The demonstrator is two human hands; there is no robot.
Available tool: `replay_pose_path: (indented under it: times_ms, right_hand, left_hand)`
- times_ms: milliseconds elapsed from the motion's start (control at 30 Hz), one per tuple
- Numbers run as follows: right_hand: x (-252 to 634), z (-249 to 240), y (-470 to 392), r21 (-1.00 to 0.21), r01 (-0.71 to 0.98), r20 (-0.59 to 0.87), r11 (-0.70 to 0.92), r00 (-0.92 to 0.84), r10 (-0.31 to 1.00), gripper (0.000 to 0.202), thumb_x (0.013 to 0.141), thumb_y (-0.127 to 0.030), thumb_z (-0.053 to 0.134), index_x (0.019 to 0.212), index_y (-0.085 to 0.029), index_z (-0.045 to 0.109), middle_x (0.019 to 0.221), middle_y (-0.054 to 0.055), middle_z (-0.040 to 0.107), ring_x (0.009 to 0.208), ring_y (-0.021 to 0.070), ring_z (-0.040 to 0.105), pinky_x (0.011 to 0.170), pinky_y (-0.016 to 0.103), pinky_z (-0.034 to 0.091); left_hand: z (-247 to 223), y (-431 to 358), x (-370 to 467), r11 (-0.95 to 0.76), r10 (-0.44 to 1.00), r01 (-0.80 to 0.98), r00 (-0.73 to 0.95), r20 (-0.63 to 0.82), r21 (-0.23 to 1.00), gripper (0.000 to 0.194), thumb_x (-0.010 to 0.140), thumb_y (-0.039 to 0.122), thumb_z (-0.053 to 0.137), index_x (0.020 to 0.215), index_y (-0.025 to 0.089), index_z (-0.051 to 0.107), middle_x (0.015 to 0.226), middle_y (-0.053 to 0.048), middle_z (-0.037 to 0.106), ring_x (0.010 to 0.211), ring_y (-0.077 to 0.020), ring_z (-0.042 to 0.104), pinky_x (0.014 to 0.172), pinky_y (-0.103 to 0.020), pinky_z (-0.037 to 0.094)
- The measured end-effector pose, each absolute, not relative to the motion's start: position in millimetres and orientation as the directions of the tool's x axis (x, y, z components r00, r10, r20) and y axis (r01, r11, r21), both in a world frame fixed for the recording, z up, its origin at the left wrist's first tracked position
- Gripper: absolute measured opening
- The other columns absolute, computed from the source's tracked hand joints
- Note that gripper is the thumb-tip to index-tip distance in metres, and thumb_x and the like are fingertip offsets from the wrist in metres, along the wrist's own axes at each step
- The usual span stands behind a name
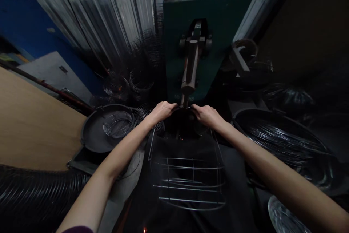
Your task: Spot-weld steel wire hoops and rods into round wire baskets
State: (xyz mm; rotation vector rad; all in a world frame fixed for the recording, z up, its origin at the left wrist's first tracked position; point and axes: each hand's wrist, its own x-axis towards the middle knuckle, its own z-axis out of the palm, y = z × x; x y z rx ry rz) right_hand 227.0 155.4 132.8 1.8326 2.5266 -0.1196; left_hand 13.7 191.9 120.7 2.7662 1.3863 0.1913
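Observation:
My left hand (164, 110) pinches a thin metal wire rim in front of a green machine (226, 18). On the same rim, a short gap to the right, my right hand (207, 115) is closed too. The rim belongs to a wire frame (191, 200) whose rungs and curved bars extend down toward my lap, over dark cloth. Between my hands, the lower tip of the machine's thick metal rod (190, 69) meets or nearly meets the rim; contact is too dark to confirm. Whatever lies under the rod is in shadow.
On the left stands a round black tray (92, 131) with wire rings (118, 124). A larger dark tub (245, 111) on the right holds many wires (275, 138). Stacked wire coils (40, 189) fill the lower left, near a wooden board (35, 127).

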Motion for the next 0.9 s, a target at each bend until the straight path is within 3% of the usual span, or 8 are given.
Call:
replay_pose_path:
  times_ms: [167,300,733,900]
  right_hand:
    - [234,129,158,-0.166,0.947,-0.061,0.275,-0.288,0.956,0.037,0.096,-0.041,0.030,0.105,-0.020,0.059,0.085,0.009,0.066,0.074,0.0216,0.062,0.058,0.026,0.035]
    - [243,127,160,-0.298,0.908,-0.076,0.295,-0.331,0.941,0.035,0.096,-0.037,0.031,0.091,-0.018,0.061,0.081,0.007,0.066,0.074,0.0174,0.061,0.067,0.024,0.037]
    - [247,125,150,-0.255,0.940,-0.052,0.226,-0.247,0.968,0.036,0.096,-0.035,0.032,0.093,-0.016,0.062,0.089,0.009,0.068,0.080,0.0200,0.062,0.069,0.026,0.038]
    - [252,127,146,-0.311,0.930,-0.065,0.197,-0.228,0.972,0.036,0.096,-0.035,0.032,0.095,-0.016,0.063,0.095,0.009,0.068,0.087,0.0199,0.062,0.073,0.024,0.038]
  left_hand:
    - [121,194,13,-0.603,0.798,0.787,0.596,0.088,0.129,0.041,0.094,0.044,0.033,0.101,0.018,0.064,0.079,-0.008,0.067,0.068,-0.0177,0.061,0.058,-0.024,0.035]
    - [124,191,15,-0.579,0.815,0.803,0.576,0.068,0.143,0.039,0.094,0.041,0.035,0.097,0.017,0.064,0.076,-0.008,0.066,0.067,-0.0168,0.060,0.058,-0.024,0.035]
    - [116,189,21,-0.552,0.829,0.780,0.552,0.092,0.296,0.043,0.092,0.046,0.035,0.092,0.016,0.066,0.072,-0.006,0.064,0.062,-0.0151,0.057,0.058,-0.024,0.034]
    - [117,193,25,-0.530,0.839,0.784,0.541,0.062,0.322,0.044,0.092,0.047,0.037,0.091,0.015,0.067,0.072,-0.007,0.065,0.061,-0.0150,0.056,0.059,-0.024,0.036]
